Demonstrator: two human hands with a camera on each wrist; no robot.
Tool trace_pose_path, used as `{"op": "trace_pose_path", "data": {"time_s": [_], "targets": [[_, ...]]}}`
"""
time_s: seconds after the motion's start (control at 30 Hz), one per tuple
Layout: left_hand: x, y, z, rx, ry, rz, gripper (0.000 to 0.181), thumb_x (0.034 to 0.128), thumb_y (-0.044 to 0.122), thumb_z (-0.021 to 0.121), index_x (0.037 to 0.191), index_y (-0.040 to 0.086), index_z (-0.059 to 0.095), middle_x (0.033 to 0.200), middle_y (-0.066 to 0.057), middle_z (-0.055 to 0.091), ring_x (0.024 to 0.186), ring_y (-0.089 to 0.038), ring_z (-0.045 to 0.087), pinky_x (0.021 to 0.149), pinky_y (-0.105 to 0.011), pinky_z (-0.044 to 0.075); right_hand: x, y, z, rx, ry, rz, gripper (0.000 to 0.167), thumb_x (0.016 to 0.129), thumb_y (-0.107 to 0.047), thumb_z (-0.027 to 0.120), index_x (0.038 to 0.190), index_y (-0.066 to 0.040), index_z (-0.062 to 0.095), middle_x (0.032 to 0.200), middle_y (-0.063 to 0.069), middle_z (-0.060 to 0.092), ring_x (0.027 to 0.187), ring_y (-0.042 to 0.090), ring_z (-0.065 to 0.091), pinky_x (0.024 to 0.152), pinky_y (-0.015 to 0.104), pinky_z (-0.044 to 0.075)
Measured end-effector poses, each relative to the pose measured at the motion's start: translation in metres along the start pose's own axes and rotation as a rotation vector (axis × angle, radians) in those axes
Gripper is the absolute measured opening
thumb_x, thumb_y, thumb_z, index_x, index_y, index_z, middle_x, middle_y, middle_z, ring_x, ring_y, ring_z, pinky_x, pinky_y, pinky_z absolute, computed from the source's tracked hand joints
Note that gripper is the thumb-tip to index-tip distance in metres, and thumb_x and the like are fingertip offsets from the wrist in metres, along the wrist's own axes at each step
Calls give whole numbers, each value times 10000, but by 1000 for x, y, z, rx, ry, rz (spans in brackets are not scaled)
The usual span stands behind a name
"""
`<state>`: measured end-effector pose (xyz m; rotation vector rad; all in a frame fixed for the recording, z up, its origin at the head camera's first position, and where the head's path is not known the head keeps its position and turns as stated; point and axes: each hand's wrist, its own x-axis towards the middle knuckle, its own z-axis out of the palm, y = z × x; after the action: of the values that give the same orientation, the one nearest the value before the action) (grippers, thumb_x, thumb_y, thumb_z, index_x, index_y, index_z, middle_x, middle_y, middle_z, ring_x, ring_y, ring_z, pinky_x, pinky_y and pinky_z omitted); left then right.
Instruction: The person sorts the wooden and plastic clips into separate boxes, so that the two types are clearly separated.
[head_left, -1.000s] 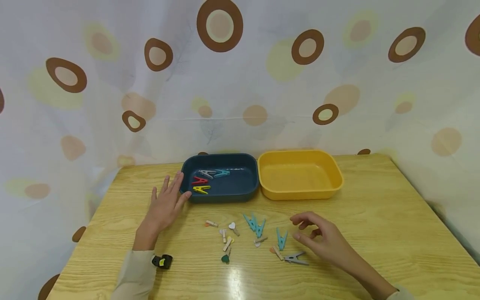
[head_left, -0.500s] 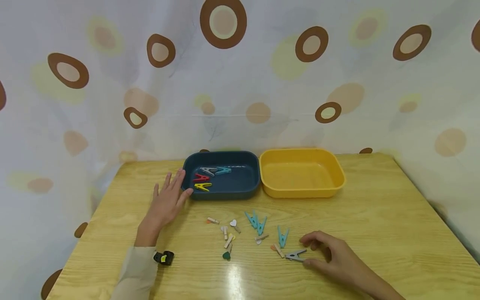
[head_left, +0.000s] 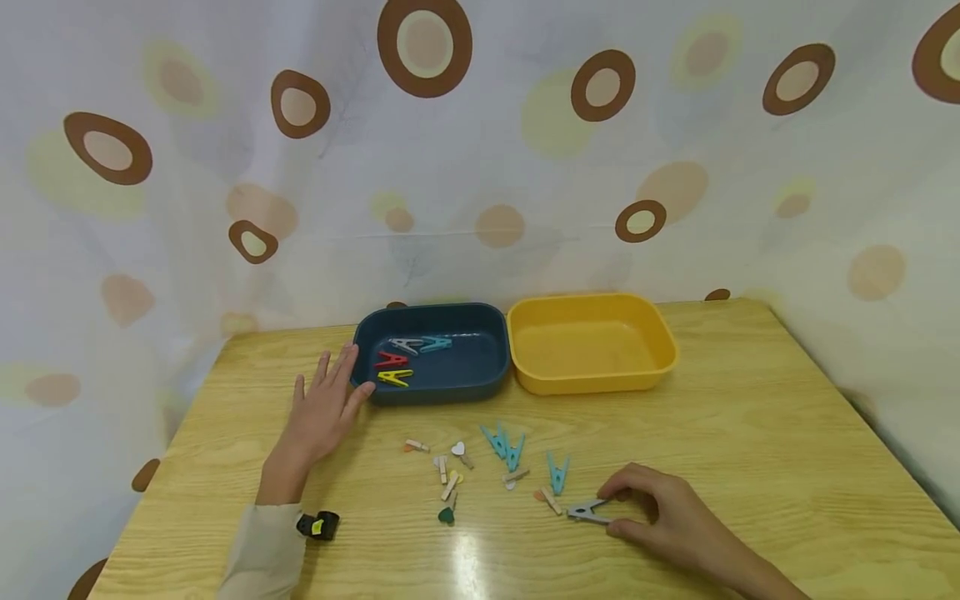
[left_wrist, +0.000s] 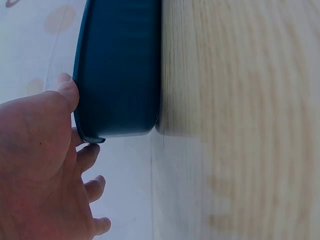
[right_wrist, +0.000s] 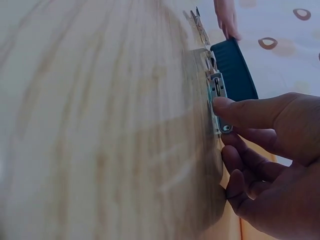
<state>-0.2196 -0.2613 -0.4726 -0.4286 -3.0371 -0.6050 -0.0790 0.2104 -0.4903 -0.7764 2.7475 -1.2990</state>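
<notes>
A second ago the right hand hung beside the single teal clothespin, off the gray clothespin; now it has come lower, its thumb and forefinger pinching the gray one's handle ends. That clothespin lies on the counter, right of center in the lower part of the frame, near the wooden clip. The left hand has stayed left of center, fingers extended and touching the blue tray's rim. The same four clothespins remain in that tray. The hands are well apart.
</notes>
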Motion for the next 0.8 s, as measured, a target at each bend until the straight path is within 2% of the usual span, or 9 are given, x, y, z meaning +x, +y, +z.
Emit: {"op": "trace_pose_path", "data": {"time_s": [0.13, 0.23, 0.33, 0.57, 0.8], "targets": [[-4, -1, 0, 4, -7, -9, 730, 1108, 509, 332, 1658, 82, 115, 1711, -126, 129, 1554, -437, 60, 1145, -750, 14, 2, -2, 0, 20, 5, 22, 294, 832, -233, 868, 1089, -216, 726, 1064, -106, 717, 939, 93, 654, 784, 240, 529], [-5, -1, 1, -11, 4, -6, 723, 1109, 494, 347, 1656, 75, 126, 1707, -135, 141, 1551, -447, 69, 1138, -760, 21, 6, -3, -1, 31, 21, 12, 305, 821, -201, 875, 1087, -203, 727, 1055, -89, 725, 873, 102, 626, 665, 247, 504], [-5, 0, 2, -18, 12, 3, 721, 1110, 489, 352, 1655, 72, 131, 1706, -138, 143, 1549, -452, 73, 1132, -769, 27, 10, -6, -2, 32, 44, -14, 326, 793, -147, 890, 1073, -187, 729, 1041, -77, 729, 825, 117, 606, 600, 254, 493], [0, -1, 2, -8, 13, -3, 722, 1106, 509, 340, 1663, 109, 111, 1716, -100, 121, 1560, -418, 55, 1153, -742, 13, 26, -14, -3, -19, 96, -69, 358, 759, -78, 904, 1055, -188, 736, 1018, -117, 724, 859, 135, 640, 618, 266, 509], [0, 0, -1, -11, -1, -4, 729, 1105, 509, 341, 1662, 101, 106, 1715, -112, 118, 1559, -427, 46, 1149, -748, 8, 38, -25, -9, -37, 124, -62, 357, 770, -72, 897, 1063, -198, 735, 1022, -122, 713, 879, 157, 635, 646, 279, 520]]}}
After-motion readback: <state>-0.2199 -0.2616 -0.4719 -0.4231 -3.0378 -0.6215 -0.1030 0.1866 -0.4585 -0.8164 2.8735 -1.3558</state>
